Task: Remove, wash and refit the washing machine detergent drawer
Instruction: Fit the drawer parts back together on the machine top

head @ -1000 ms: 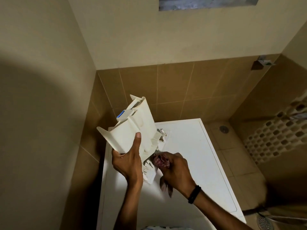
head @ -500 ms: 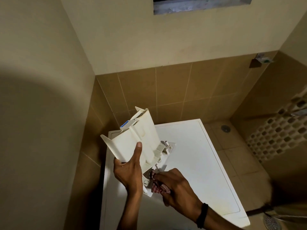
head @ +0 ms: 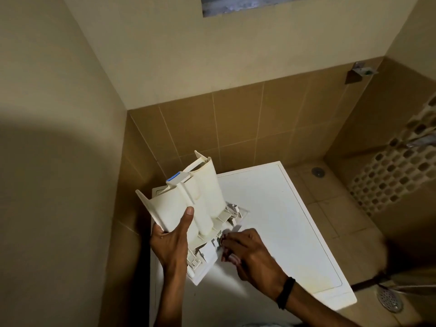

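The person held the detergent drawer [head: 188, 199] in the air over the left edge of the washing machine top [head: 283, 220], between its far left corner and the middle of that edge. The drawer was out of the machine and tilted, with the back end up toward the tiled wall and the front panel down. Whether the lowest corner of the panel touched the top I could not tell. The left hand [head: 171, 241] was clamped on the drawer from below, the thumb lying flat on its pale underside and the fingers hidden behind the side wall. A blue tab [head: 173, 178] showed near the upper end. The right hand [head: 250, 256], with a black wristband [head: 286, 292], had its fingers curled together around a small cloth [head: 230, 257], mostly hidden, and pressed it against the ribs behind the front panel. I judge that the step in hand was the wiping of the drawer, at the end of the wash part, so the removing was done and the refitting was not yet begun. The next move would call for passing the cloth through the narrow clips and corners with light pressure, because these thin plastic parts may snap. After that the drawer must be turned level, front panel toward the person, and lined up with its slot, which was not in view here. A wet drawer can slip, so the left grip needed to be firm.
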